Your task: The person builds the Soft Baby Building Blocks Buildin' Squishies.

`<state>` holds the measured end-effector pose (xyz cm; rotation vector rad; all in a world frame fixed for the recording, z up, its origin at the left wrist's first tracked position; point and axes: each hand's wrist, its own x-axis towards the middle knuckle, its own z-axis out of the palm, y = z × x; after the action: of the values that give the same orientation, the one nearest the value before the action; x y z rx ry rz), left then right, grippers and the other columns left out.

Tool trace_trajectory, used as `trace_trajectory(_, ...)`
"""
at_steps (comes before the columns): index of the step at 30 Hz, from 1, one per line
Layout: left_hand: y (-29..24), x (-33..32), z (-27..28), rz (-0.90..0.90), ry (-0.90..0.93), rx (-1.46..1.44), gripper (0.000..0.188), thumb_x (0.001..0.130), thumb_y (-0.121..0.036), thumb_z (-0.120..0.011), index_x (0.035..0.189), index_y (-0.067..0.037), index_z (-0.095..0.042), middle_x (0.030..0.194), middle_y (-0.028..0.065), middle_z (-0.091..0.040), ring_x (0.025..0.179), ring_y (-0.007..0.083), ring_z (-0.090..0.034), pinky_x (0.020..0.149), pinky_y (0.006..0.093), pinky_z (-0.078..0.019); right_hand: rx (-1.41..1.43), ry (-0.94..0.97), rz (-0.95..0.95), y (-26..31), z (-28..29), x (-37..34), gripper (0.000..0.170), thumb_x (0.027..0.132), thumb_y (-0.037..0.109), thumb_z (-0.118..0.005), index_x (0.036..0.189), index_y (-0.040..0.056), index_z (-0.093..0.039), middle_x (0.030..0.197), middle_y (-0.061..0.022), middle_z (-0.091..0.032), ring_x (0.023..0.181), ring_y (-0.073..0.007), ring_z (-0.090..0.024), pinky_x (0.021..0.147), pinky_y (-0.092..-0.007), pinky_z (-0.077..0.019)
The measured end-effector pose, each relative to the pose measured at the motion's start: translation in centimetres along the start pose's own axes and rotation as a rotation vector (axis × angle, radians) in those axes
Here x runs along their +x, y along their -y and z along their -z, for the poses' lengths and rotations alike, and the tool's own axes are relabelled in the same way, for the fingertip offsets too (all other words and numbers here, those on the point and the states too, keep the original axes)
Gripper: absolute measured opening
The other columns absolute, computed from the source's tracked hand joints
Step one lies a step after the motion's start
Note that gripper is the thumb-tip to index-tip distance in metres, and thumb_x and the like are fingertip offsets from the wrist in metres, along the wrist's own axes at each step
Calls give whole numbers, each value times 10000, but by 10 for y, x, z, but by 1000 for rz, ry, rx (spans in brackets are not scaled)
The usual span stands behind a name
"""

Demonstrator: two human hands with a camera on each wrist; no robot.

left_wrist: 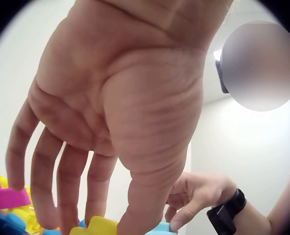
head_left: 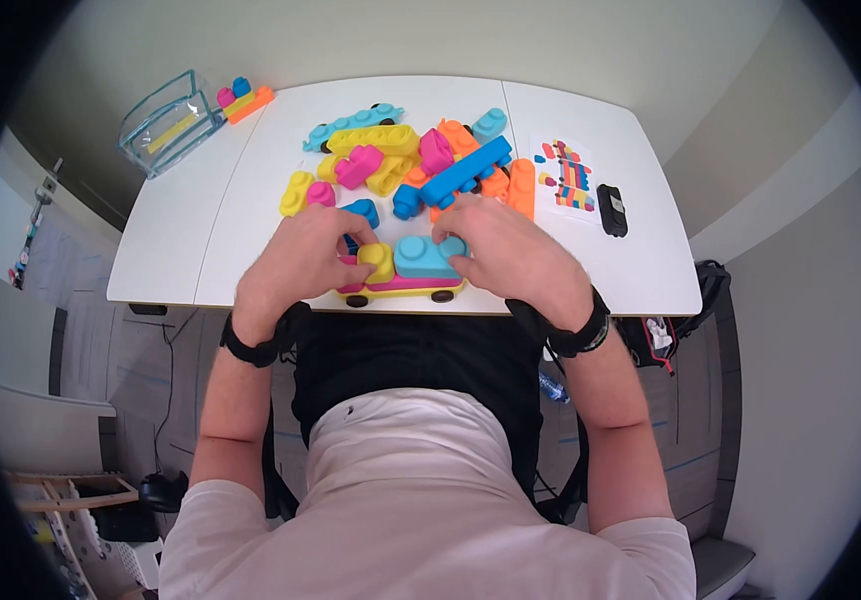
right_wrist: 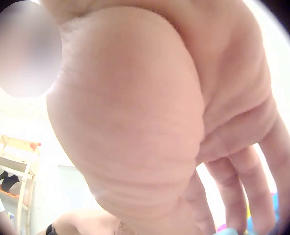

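Note:
At the table's front edge stands a toy block car with a yellow wheeled base (head_left: pixel 400 292), black wheels and a pink layer on top. A small yellow block (head_left: pixel 377 260) sits on the pink layer's left part, pinched between thumb and fingers of my left hand (head_left: pixel 302 250). Beside it on the right is a longer light blue block (head_left: pixel 428 258). My right hand (head_left: pixel 518 250) grips that block's right end, thumb in front and fingers behind. From the left wrist, the yellow block (left_wrist: pixel 102 226) shows at the thumb tip. Blue blocks (head_left: pixel 360 212) lie just behind the left fingers.
Behind the car spreads a pile of loose blocks, with a long blue piece (head_left: pixel 466 172) and a light blue wheeled base (head_left: pixel 355 127). To the right lie a printed picture sheet (head_left: pixel 551 200) and a black case (head_left: pixel 612 210). A clear bag (head_left: pixel 170 122) stands back left.

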<state>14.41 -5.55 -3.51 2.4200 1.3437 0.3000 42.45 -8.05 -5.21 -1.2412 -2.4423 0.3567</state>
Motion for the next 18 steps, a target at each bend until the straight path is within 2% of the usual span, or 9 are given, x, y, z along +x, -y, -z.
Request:
trace_trajectory(2, -5, -4, -1, -50, -45, 19, 339, 756, -198, -920, 1061, -88, -820, 980, 80, -794, 916, 261, -764, 824, 368, -600, 2, -19, 14, 0, -1, -1, 300, 846, 24, -781, 1145, 27, -759, 1149, -167, -710, 1180, -379, -668, 1020, -480, -548)
trace_trajectory(4, -18, -8, -1, -159, -195, 31, 390, 759, -233, -943, 1096, -85, -812, 1042, 88, -798, 1035, 289, -757, 908, 375, -591, 4, -39, 27, 2, -2, -1, 300, 852, 34, -790, 1151, 39, -762, 1146, -162, -706, 1180, -374, -669, 1017, -479, -549)
trace_trajectory(5, -19, -6, -2, -160, -192, 31, 390, 759, -233, -943, 1096, -85, -812, 1042, 88, -798, 1035, 289, -757, 908, 375, -591, -20, -17, 8, 6, -1, 0, 287, 855, 43, -800, 1140, 49, -770, 1149, -150, -701, 1155, -367, -674, 984, -473, -555)
trace_trajectory(7, -18, -1, -7, -300, -248, -51, 378, 783, -230, -943, 1107, -88, -810, 1065, 88, -800, 1051, 307, -742, 935, 380, -579, -40, 5, -14, 9, 0, 0, 275, 857, 52, -810, 1130, 60, -778, 1152, -139, -697, 1131, -360, -680, 951, -467, -561)
trace_trajectory(10, -13, 4, -11, -237, -138, 4, 312, 823, -188, -920, 1098, -84, -815, 1057, 92, -803, 1021, 314, -743, 912, 393, -583, -43, 21, -11, 9, -2, 3, 268, 867, 50, -816, 1132, 64, -783, 1150, -139, -695, 1103, -362, -693, 919, -468, -575)
trace_trajectory(13, -12, 5, -13, -196, -133, 2, 267, 844, -148, -904, 1088, -80, -823, 1047, 95, -807, 992, 312, -745, 887, 400, -587, -23, 7, -15, 7, -6, 5, 280, 867, 40, -817, 1144, 53, -780, 1150, -141, -702, 1103, -367, -699, 902, -468, -580)
trace_trajectory(15, -11, 6, -16, -176, -132, -21, 260, 844, -145, -905, 1084, -82, -827, 1042, 97, -807, 984, 309, -747, 879, 397, -589, -2, 48, -84, 7, -9, 7, 292, 874, 55, -805, 1163, 76, -769, 1142, -152, -688, 1159, -365, -673, 985, -483, -550)
trace_trajectory(18, -12, 6, -16, -157, -125, -41, 252, 845, -139, -905, 1080, -83, -830, 1042, 100, -807, 975, 306, -750, 871, 391, -591, 2, 97, -101, 3, -10, 10, 325, 876, 74, -819, 1195, 79, -758, 1118, -143, -683, 1151, -357, -671, 974, -464, -550)
